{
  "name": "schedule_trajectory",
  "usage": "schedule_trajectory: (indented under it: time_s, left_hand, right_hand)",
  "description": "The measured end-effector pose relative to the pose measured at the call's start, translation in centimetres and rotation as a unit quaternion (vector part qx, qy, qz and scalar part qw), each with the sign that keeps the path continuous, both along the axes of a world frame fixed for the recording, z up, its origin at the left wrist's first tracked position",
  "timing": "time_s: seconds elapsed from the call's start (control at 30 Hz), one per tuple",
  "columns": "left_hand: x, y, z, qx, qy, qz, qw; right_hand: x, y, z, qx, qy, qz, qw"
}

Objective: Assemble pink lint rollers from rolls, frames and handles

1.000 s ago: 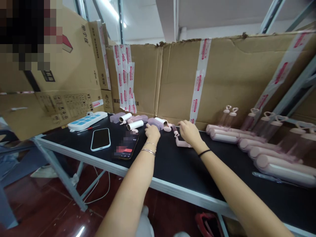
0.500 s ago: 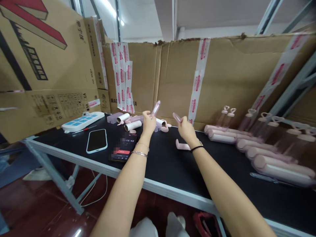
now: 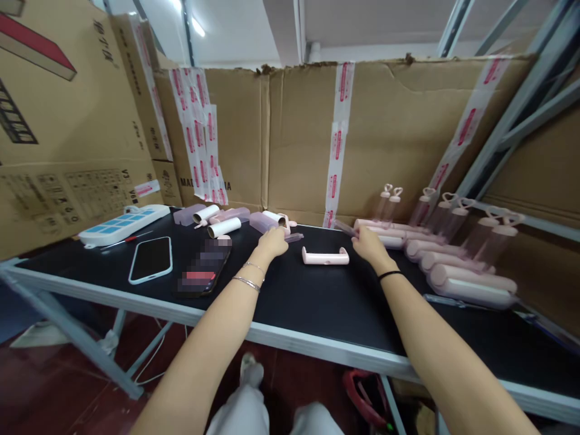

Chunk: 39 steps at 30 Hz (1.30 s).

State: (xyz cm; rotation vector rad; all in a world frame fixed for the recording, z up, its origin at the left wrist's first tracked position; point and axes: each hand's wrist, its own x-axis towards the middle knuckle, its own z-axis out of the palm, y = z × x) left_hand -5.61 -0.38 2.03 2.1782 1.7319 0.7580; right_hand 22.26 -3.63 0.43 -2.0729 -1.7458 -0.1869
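My left hand (image 3: 272, 243) is closed on a thin translucent pink plastic piece (image 3: 294, 237), low over the black table. Another translucent pink plastic piece (image 3: 345, 228) sticks out leftward from my right hand (image 3: 369, 244), whose fingers are closed on it. Between and slightly nearer than the hands lies a pale pink U-shaped holder (image 3: 326, 259), its two ends turned up, touched by neither hand. Beside my left hand are a lilac block-shaped piece (image 3: 261, 222) and a white roll (image 3: 274, 218). My fingers hide part of both held pieces.
More white rolls (image 3: 225, 228) and lilac pieces (image 3: 189, 214) lie left. Two phones (image 3: 151, 258) and a power strip (image 3: 124, 225) are farther left. Pink cylinders (image 3: 471, 284) with clear tubes (image 3: 478, 244) line the right. Cardboard (image 3: 299, 145) walls the back edge.
Both hands have lowered toward the tabletop and moved farther apart, each with its translucent piece. The pink U-shaped holder is now fully uncovered. The camera view has shifted to the right.
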Motion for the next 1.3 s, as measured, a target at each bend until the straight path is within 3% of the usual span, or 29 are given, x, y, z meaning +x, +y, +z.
schedule_trajectory:
  time_s: [0.07, 0.2, 0.27, 0.37, 0.47, 0.57, 0.63, 0.73, 0.87, 0.97, 1.07, 1.17, 1.3]
  left_hand:
    - [0.5, -0.4, -0.2, -0.023, 0.06, 0.008, 0.998]
    - [0.6, -1.0, 0.1, -0.024, 0.14, 0.02, 0.99]
    - [0.2, -0.9, 0.5, -0.009, 0.15, 0.033, 0.988]
    - [-0.8, -0.3, 1.3, 0.053, 0.109, 0.091, 0.988]
    - [-2.0, 0.4, 1.8, 0.122, 0.079, 0.137, 0.98]
    - [-2.3, 0.6, 1.6, 0.15, 0.083, 0.122, 0.978]
    - [-1.9, 0.5, 1.2, 0.143, 0.096, 0.087, 0.981]
    - [-1.8, 0.4, 1.0, 0.118, 0.123, 0.08, 0.982]
    - [-5.4, 0.9, 2.0, 0.117, 0.103, 0.229, 0.961]
    - [-9.1, 1.5, 2.7, 0.059, 0.062, 0.308, 0.947]
    - [-10.6, 1.9, 2.3, -0.02, 0.05, 0.315, 0.948]
    - [-10.3, 2.1, 1.6, -0.053, 0.063, 0.334, 0.939]
    - [-9.6, 1.9, 2.2, -0.007, 0.01, 0.329, 0.944]
  right_hand:
    - [0.8, 0.5, -0.7, -0.061, 0.001, 0.001, 0.998]
    - [0.9, 0.5, -1.2, -0.104, 0.007, 0.006, 0.995]
    - [0.3, 0.2, -0.7, -0.092, -0.003, -0.001, 0.996]
    - [-1.2, -0.5, 0.7, -0.016, -0.037, 0.01, 0.999]
    - [-3.3, -1.2, 2.2, 0.028, -0.056, 0.101, 0.993]
    - [-5.1, -1.9, 2.8, -0.021, -0.056, 0.224, 0.973]
    - [-5.8, -2.2, 2.8, -0.062, -0.054, 0.264, 0.961]
    - [-6.3, -2.5, 2.6, -0.084, -0.06, 0.273, 0.957]
    - [-6.2, -2.6, 2.5, -0.098, -0.069, 0.266, 0.956]
    - [-6.2, -2.6, 2.6, -0.122, -0.068, 0.27, 0.953]
    - [-6.3, -2.7, 2.7, -0.151, -0.063, 0.265, 0.95]
    - [-6.4, -2.6, 2.7, -0.166, -0.065, 0.255, 0.95]
    - [-6.2, -2.6, 2.8, -0.123, -0.081, 0.233, 0.961]
